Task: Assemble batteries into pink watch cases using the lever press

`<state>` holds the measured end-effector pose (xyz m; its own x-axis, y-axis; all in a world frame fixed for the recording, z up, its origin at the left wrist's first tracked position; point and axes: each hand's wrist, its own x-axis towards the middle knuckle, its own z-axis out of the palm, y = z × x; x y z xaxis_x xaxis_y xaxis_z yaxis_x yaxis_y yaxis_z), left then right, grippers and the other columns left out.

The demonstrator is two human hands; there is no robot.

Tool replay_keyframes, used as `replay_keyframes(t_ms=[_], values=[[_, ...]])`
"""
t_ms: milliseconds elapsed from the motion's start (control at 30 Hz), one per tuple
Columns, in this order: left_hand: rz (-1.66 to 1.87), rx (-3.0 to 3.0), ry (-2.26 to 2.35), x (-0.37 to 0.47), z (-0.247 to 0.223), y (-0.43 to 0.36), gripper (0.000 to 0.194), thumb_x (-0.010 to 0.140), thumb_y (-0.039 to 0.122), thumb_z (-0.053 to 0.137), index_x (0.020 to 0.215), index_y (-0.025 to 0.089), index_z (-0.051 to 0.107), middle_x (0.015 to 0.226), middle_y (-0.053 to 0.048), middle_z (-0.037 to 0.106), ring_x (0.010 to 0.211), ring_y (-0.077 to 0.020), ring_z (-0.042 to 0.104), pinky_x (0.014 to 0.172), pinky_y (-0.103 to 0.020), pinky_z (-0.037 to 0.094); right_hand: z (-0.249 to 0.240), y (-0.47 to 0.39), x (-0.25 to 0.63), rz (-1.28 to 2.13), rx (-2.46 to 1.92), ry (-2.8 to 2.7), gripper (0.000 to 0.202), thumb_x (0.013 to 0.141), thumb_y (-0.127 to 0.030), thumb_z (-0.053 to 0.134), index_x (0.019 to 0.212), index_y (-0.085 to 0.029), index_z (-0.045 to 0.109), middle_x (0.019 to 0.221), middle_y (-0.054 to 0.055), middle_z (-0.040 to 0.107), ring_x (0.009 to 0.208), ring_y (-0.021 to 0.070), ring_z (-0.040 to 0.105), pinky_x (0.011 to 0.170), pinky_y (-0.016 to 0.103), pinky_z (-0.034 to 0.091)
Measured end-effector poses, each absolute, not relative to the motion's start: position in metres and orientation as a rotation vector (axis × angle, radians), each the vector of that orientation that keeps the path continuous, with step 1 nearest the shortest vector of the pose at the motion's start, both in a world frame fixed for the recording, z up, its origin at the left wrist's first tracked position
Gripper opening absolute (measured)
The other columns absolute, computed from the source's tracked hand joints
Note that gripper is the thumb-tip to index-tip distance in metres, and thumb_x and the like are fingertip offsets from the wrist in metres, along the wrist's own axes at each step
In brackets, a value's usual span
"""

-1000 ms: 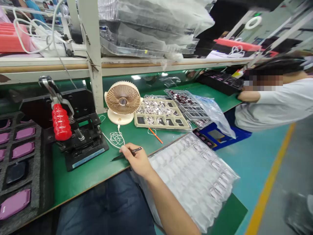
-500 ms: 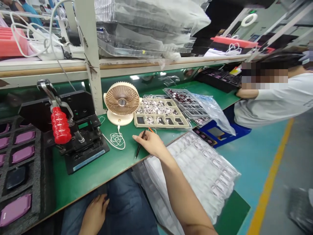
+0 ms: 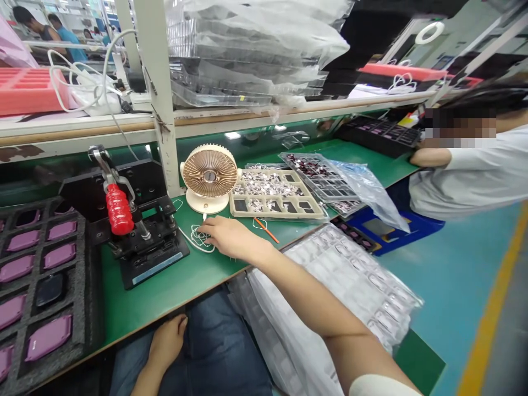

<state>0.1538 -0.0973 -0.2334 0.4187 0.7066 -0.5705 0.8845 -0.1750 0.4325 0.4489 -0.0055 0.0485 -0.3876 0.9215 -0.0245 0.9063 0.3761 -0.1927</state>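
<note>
My right hand [image 3: 233, 237] is over the green bench in front of the small cream fan [image 3: 210, 173]. Its bent fingertips are at the loosely coiled white cable [image 3: 197, 237]. No black pen-like tool shows now, and the space under the palm is hidden. An orange stick [image 3: 266, 230] lies on the bench to the right of this hand. My left hand [image 3: 167, 338] rests loosely on my thigh below the bench edge, with nothing visible in it.
A black clamp fixture with a red handle [image 3: 119, 210] stands left of the fan. Beyond it, a foam tray [image 3: 88, 308] holds purple cases. A sectioned tray of small parts [image 3: 278, 213] sits right of the fan. Bagged clear trays [image 3: 330, 275] are beside my legs. A co-worker [image 3: 474, 170] sits at right.
My right hand has moved left to the cable, and the black pen-like tool it held is out of sight. The orange stick is now uncovered. The view has shifted slightly; my left hand stays on my thigh.
</note>
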Motion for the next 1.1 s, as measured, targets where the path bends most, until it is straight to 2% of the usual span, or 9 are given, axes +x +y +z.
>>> replay_keyframes(t_ms=[133,233,333,467,533,600,767,967,1100], values=[[-0.284,1.932,1.349,0.154,-0.234,-0.098,0.043,0.11,0.035,0.041,0.138,0.022,0.071,0.136,-0.009,0.076,0.127,-0.0265,0.071,0.103,-0.033,0.05,0.048,0.021,0.432,0.233,-1.772,-2.598,0.022,0.1,-0.008,0.062,0.116,-0.015,0.076,0.108,0.014,0.072,0.1,0.0255,0.07,0.087,0.031,0.052],[-0.254,1.902,1.373,0.154,-0.234,-0.097,0.044,0.11,0.034,0.041,0.14,0.02,0.07,0.139,-0.011,0.075,0.129,-0.0258,0.07,0.106,-0.031,0.048,0.045,0.039,0.415,0.135,-1.881,-2.516,0.026,0.096,0.0,0.056,0.115,-0.008,0.071,0.111,0.02,0.07,0.104,0.0306,0.07,0.091,0.037,0.053],[-0.213,1.883,1.375,0.155,-0.232,-0.097,0.042,0.11,0.034,0.042,0.138,0.021,0.072,0.139,-0.009,0.075,0.128,-0.0237,0.07,0.106,-0.028,0.047,0.045,0.061,0.396,0.069,-1.963,-2.416,0.03,0.099,0.0,0.049,0.124,-0.005,0.066,0.119,0.024,0.068,0.108,0.0326,0.07,0.092,0.041,0.056],[-0.175,1.864,1.375,0.155,-0.229,-0.097,0.039,0.109,0.033,0.045,0.134,0.023,0.074,0.133,-0.008,0.078,0.126,-0.0236,0.071,0.103,-0.027,0.047,0.045,0.095,0.378,0.121,-1.978,-2.425,0.024,0.109,-0.019,0.057,0.13,-0.01,0.065,0.124,0.015,0.07,0.108,0.0256,0.071,0.095,0.042,0.06],[-0.155,1.848,1.384,0.153,-0.229,-0.097,0.039,0.109,0.032,0.046,0.134,0.022,0.074,0.133,-0.009,0.078,0.125,-0.0239,0.071,0.102,-0.027,0.047,0.045,0.108,0.374,0.167,-1.963,-2.46,0.026,0.108,-0.031,0.065,0.126,-0.014,0.068,0.122,0.01,0.072,0.107,0.0233,0.072,0.095,0.043,0.062],[-0.131,1.832,1.391,0.151,-0.229,-0.097,0.039,0.108,0.032,0.046,0.134,0.022,0.074,0.133,-0.009,0.078,0.123,-0.024,0.072,0.1,-0.028,0.048,0.044,0.115,0.372,0.185,-1.947,-2.474,0.028,0.106,-0.035,0.068,0.126,-0.015,0.068,0.124,0.009,0.071,0.108,0.0234,0.072,0.095,0.044,0.062],[-0.071,1.812,1.381,0.147,-0.228,-0.099,0.038,0.108,0.032,0.046,0.128,0.023,0.077,0.125,-0.009,0.081,0.115,-0.0243,0.074,0.094,-0.028,0.049,0.038,0.101,0.375,0.181,-1.933,-2.463,0.027,0.104,-0.03,0.071,0.126,-0.015,0.068,0.127,0.01,0.069,0.111,0.0241,0.07,0.096,0.044,0.061],[-0.036,1.803,1.368,0.142,-0.238,-0.1,0.039,0.108,0.032,0.046,0.131,0.022,0.076,0.129,-0.008,0.08,0.12,-0.0238,0.073,0.099,-0.028,0.048,0.036,0.052,0.405,0.13,-1.972,-2.292,0.02,0.092,-0.001,0.061,0.111,-0.007,0.064,0.113,0.02,0.068,0.098,0.0288,0.068,0.087,0.038,0.052],[-0.05,1.793,1.364,0.14,-0.249,-0.099,0.04,0.108,0.033,0.047,0.134,0.02,0.074,0.133,-0.01,0.078,0.122,-0.0244,0.073,0.1,-0.029,0.049,0.046,0.011,0.437,0.146,-1.923,-2.175,0.01,0.103,-0.011,0.05,0.103,-0.015,0.059,0.104,0.014,0.069,0.092,0.0247,0.066,0.081,0.032,0.047]])
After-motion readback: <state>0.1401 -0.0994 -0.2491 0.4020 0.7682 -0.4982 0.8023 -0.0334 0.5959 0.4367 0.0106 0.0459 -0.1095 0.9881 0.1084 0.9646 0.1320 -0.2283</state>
